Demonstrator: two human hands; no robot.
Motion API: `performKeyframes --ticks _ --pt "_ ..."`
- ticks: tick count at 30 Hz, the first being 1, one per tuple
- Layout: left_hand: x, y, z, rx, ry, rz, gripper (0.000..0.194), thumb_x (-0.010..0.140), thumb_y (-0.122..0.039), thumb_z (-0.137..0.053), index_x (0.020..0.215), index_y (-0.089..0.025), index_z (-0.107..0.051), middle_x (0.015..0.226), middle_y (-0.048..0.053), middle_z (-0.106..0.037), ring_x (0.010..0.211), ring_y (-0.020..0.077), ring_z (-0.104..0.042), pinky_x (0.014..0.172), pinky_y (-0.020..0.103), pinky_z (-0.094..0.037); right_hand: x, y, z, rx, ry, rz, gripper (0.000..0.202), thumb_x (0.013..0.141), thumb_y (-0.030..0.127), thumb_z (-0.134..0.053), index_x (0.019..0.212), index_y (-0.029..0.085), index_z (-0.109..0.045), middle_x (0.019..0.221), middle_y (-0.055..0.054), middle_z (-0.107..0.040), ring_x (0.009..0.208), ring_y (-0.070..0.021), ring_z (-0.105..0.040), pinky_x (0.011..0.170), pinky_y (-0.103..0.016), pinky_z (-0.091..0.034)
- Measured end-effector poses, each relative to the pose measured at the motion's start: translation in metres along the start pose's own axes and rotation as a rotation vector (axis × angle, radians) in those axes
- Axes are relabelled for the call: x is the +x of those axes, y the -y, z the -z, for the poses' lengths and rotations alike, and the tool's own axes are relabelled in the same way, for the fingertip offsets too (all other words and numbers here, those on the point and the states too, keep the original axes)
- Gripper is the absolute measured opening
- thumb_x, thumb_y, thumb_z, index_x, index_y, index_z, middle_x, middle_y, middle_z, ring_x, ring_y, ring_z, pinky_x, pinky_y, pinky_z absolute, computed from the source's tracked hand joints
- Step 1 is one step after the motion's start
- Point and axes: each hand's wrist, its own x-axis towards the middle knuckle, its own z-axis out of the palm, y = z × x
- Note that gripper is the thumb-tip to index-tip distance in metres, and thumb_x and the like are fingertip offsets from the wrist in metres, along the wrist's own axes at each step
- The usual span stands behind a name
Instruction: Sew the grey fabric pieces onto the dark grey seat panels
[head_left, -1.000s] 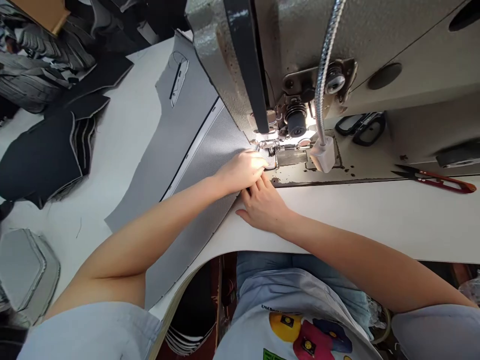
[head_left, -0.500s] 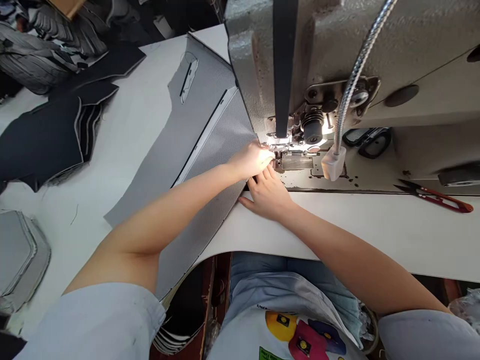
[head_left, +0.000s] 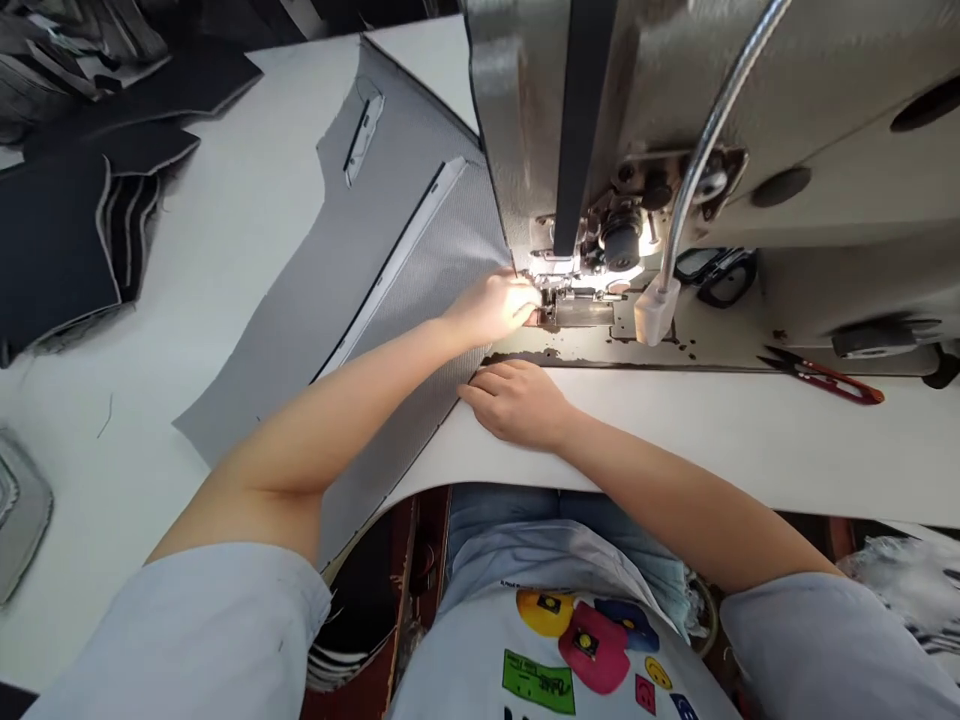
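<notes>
A large grey fabric panel (head_left: 292, 300) lies on the table to the left of the sewing machine (head_left: 517, 150), one edge under the machine's head. It bears a long white strip with a dark edge (head_left: 390, 270) and a short slot-like strip (head_left: 364, 138). My left hand (head_left: 495, 308) is closed on the panel close beside the lit presser foot (head_left: 551, 300), fingertips pressed together. Nearer to me, my right hand (head_left: 519, 403) has its fingers curled at the panel's front edge, thumb side low on the white table. What lies beneath its fingers is partly hidden.
Red-handled thread snips (head_left: 825, 378) lie to the right, and black-handled scissors (head_left: 720, 275) rest behind the lamp (head_left: 657, 312). Stacked dark fabric pieces (head_left: 60, 230) are at the left. A grey rounded piece (head_left: 30, 530) sits at the left edge.
My right hand has moved away from the presser foot, towards me and slightly left, and its fingers have curled at the panel's edge. My left hand stays by the foot. The view has shifted slightly.
</notes>
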Motion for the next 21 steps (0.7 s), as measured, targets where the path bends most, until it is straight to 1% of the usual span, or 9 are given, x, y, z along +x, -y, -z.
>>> performKeyframes --ticks 5,9,11,13,15,17,18,20,21 --pt "-0.009 0.003 -0.016 0.038 -0.115 0.142 0.027 0.087 -0.013 -0.046 0.095 -0.015 -0.072 0.098 0.010 -0.067 0.105 0.0257 -0.059 0.100 0.042 -0.045 -0.013 0.005 0.003 0.022 0.058 0.176 0.028 0.098 0.014 -0.037 0.106 0.015 -0.064 0.091 -0.008 -0.068 0.087 -0.0182 -0.058 0.071 -0.032 -0.037" --pt "-0.017 -0.003 -0.010 0.139 -0.133 0.341 0.037 0.080 -0.019 -0.055 0.115 -0.016 -0.067 0.130 0.014 -0.056 0.130 0.0350 -0.044 0.109 0.052 -0.036 -0.022 0.006 0.002 0.067 0.074 0.254 0.028 0.099 0.018 -0.038 0.109 0.016 -0.064 0.095 -0.009 -0.070 0.090 -0.0191 -0.059 0.073 -0.032 -0.039" --pt "-0.015 -0.011 -0.004 0.178 -0.059 0.419 0.047 0.079 -0.021 -0.057 0.125 -0.016 -0.061 0.145 0.015 -0.044 0.142 0.0379 -0.030 0.116 0.056 -0.026 -0.022 0.003 0.000 0.111 0.056 0.250 0.029 0.099 0.020 -0.039 0.112 0.015 -0.065 0.095 -0.008 -0.070 0.090 -0.0192 -0.060 0.075 -0.032 -0.041" --pt "-0.010 -0.020 0.002 0.207 0.071 0.466 0.053 0.081 -0.022 -0.054 0.134 -0.015 -0.055 0.153 0.016 -0.035 0.147 0.0390 -0.019 0.118 0.062 -0.016 -0.021 -0.001 0.000 0.166 0.023 0.211 0.031 0.100 0.021 -0.038 0.116 0.015 -0.064 0.094 -0.008 -0.071 0.087 -0.0184 -0.061 0.078 -0.032 -0.043" --pt "-0.006 -0.030 0.010 0.235 0.188 0.499 0.059 0.084 -0.019 -0.050 0.142 -0.013 -0.046 0.157 0.018 -0.029 0.148 0.0392 -0.016 0.117 0.065 -0.017 -0.021 -0.006 0.001 0.202 -0.002 0.166 0.033 0.100 0.021 -0.037 0.117 0.015 -0.064 0.092 -0.008 -0.071 0.084 -0.0180 -0.062 0.080 -0.032 -0.044" --pt "-0.009 -0.033 0.023 0.252 0.255 0.548 0.062 0.085 -0.011 -0.045 0.147 -0.015 -0.040 0.154 0.019 -0.034 0.145 0.0375 -0.028 0.112 0.060 -0.031 -0.022 -0.009 0.004 0.201 -0.007 0.142 0.033 0.100 0.021 -0.038 0.117 0.014 -0.065 0.091 -0.009 -0.071 0.083 -0.0185 -0.062 0.080 -0.032 -0.045" --pt "-0.015 -0.030 0.035 0.241 0.259 0.602 0.063 0.085 -0.009 -0.045 0.147 -0.017 -0.041 0.149 0.019 -0.044 0.139 0.0354 -0.039 0.108 0.054 -0.038 -0.023 -0.011 0.006 0.192 -0.004 0.140 0.033 0.100 0.021 -0.038 0.117 0.014 -0.066 0.090 -0.009 -0.072 0.083 -0.0190 -0.063 0.080 -0.032 -0.045" --pt "-0.036 -0.017 0.071 0.197 0.207 0.760 0.055 0.084 -0.008 -0.048 0.138 -0.018 -0.052 0.125 0.015 -0.065 0.118 0.0298 -0.060 0.100 0.044 -0.048 -0.024 -0.011 0.009 0.174 0.012 0.144 0.033 0.100 0.020 -0.039 0.117 0.014 -0.066 0.090 -0.009 -0.072 0.083 -0.0193 -0.063 0.080 -0.032 -0.045" --pt "-0.051 -0.008 0.096 0.164 0.140 0.858 0.047 0.083 -0.010 -0.053 0.129 -0.017 -0.060 0.111 0.011 -0.071 0.107 0.0271 -0.065 0.097 0.040 -0.049 -0.024 -0.011 0.011 0.167 0.022 0.151 0.032 0.099 0.020 -0.040 0.117 0.014 -0.067 0.090 -0.009 -0.072 0.083 -0.0192 -0.063 0.079 -0.032 -0.044"
